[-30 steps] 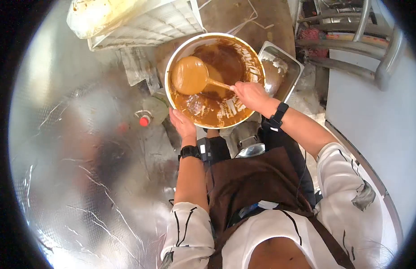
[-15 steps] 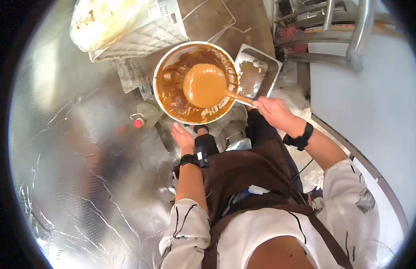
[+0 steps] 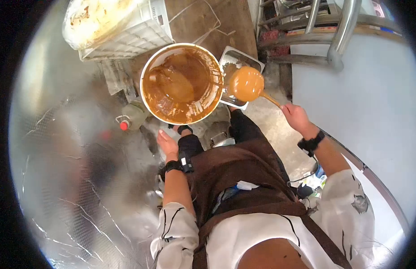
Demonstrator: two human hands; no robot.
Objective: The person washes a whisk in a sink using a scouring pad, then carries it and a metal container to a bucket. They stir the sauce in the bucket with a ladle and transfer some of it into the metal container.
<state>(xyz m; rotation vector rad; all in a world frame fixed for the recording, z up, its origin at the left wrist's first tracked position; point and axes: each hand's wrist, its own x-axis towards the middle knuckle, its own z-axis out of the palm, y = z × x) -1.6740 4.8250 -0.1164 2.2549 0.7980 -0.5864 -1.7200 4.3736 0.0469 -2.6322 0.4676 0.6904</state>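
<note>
My right hand (image 3: 296, 118) is closed around the handle of a ladle (image 3: 272, 99), whose bowl is full of thick, glossy brown sauce (image 3: 246, 84). The bowl is held over the right part of a rectangular metal pan (image 3: 255, 63), which has some residue inside. Left of it stands a large white bucket (image 3: 143, 92) with brown sauce in it and smears up its inner wall. Just below the bucket's near rim is my left hand (image 3: 167, 144), empty, with its fingers stretched out.
A white plastic crate (image 3: 127, 42) with a filled clear bag (image 3: 98, 20) stands behind the bucket. A jug with a red cap (image 3: 124, 125) is at the left. Metal tubing (image 3: 342, 38) and a white surface (image 3: 360, 98) lie to the right. Shiny sheeting (image 3: 73, 170) covers the left side.
My right hand has carried the full ladle rightward, out from over the bucket to above the metal pan. My left hand stays near the bucket's rim. The whole view has shifted a little.
</note>
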